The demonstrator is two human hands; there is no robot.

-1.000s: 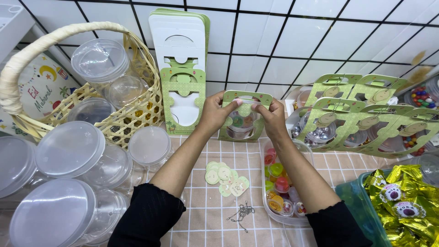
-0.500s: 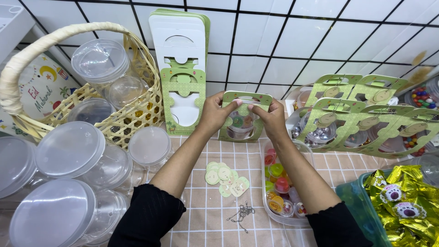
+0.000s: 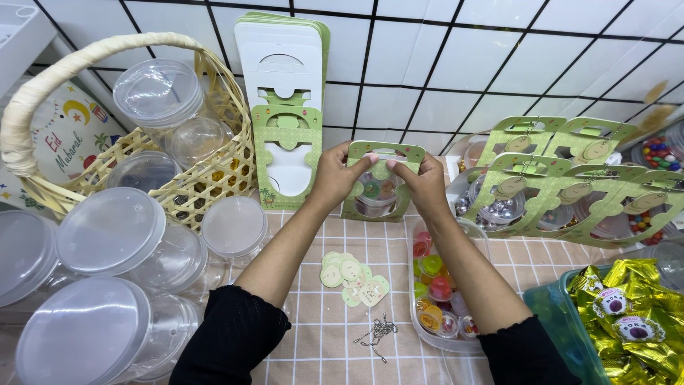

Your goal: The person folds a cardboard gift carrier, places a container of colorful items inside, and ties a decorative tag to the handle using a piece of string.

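Hands met at the top of a green card sleeve (image 3: 381, 178) that stood upright near the tiled wall. The left hand (image 3: 336, 175) pinched its upper left corner, the right hand (image 3: 422, 182) the upper right, fingers closed on the card's arched top edge. Inside the sleeve's round cut-out sat a small clear tub (image 3: 375, 194) holding coloured sweets, so both hands were closed on the sleeve and neither was free.

By the look of it, the step in hand was fitting the card sleeve around the filled tub and closing its top. The next move would likely call for pressing the two top flaps flush while keeping the tub seated in the cut-out, without crushing the thin card.

Just below the hands, on the checked cloth of the table (image 3: 320, 335), lay a heap of pale green round tags (image 3: 351, 276) and a small bunch of ball chains (image 3: 377, 334). Beside them stood a clear tray of jelly cups (image 3: 438, 303). To the right, a row of finished green sleeves (image 3: 570, 189) leaned together, and a teal bin of gold-wrapped sweets (image 3: 634, 314) sat at the near corner. Behind the hands a stack of flat unfolded sleeves (image 3: 286, 100) rested against the wall. To the left were a wicker basket (image 3: 92, 114) and many empty lidded clear tubs (image 3: 114, 235).
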